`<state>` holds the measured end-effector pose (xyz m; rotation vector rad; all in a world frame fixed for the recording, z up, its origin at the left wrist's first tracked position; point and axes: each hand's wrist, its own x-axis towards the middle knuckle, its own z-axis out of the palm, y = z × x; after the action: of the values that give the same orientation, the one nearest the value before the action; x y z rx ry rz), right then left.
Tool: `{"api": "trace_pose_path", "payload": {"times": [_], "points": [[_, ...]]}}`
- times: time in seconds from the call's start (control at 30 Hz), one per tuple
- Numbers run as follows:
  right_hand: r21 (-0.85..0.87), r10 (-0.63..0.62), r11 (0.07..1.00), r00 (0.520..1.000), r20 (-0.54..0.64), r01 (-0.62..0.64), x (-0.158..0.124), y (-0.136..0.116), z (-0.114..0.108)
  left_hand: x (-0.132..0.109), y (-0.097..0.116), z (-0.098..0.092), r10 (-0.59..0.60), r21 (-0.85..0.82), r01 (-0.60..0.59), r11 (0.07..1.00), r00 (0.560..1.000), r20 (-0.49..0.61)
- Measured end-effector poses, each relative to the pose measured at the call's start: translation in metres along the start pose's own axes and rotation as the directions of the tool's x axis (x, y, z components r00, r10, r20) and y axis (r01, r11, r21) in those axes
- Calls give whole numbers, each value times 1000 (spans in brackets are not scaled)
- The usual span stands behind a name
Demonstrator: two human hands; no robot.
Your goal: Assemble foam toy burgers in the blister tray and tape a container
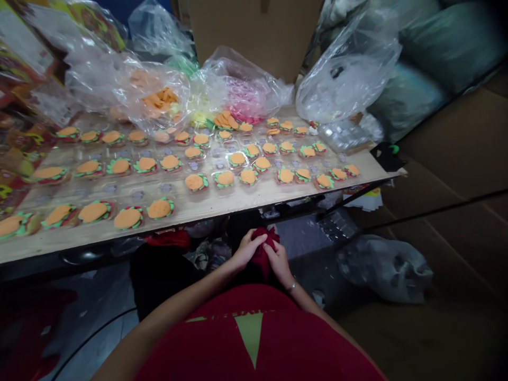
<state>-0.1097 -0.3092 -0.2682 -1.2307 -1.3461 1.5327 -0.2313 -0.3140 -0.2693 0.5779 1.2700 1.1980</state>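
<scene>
Both my hands are low in front of my body, below the front edge of the wooden table (pixel 222 203). My left hand (pixel 246 248) and my right hand (pixel 279 262) close together around a bunch of dark red soft pieces (pixel 264 251). On the table lie several rows of small toy burgers (pixel 194 182) with orange tops and green and red rims, each in a clear plastic cup.
At the table's back stand clear plastic bags: one with orange pieces (pixel 161 100), one with pink pieces (pixel 246 98), one crumpled and see-through (pixel 349 74). Cardboard boxes (pixel 456 153) stand at the right, a plastic bag (pixel 384 267) lies on the floor, colourful packaging (pixel 24 63) is at left.
</scene>
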Motion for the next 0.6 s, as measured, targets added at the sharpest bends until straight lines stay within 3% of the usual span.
{"api": "trace_pose_path", "payload": {"times": [0.2,0.33,0.47,0.53,0.6], "points": [[-51,-67,996,997,33,69,-10,-4,8,-14,1,-5,33,4,-33,999,999,-31],[-108,-126,985,988,88,135,-13,-6,16,-19,6,-10,88,42,-83,996,990,-113],[-267,-256,927,965,61,263,-15,-18,17,-12,16,-10,123,55,-116,992,980,-153],[-377,-368,859,930,15,346,-15,-31,13,-5,22,-5,36,-44,-42,998,991,-131],[-466,-511,756,859,22,461,-14,-42,10,0,26,5,-119,-192,103,976,990,-77]]}}
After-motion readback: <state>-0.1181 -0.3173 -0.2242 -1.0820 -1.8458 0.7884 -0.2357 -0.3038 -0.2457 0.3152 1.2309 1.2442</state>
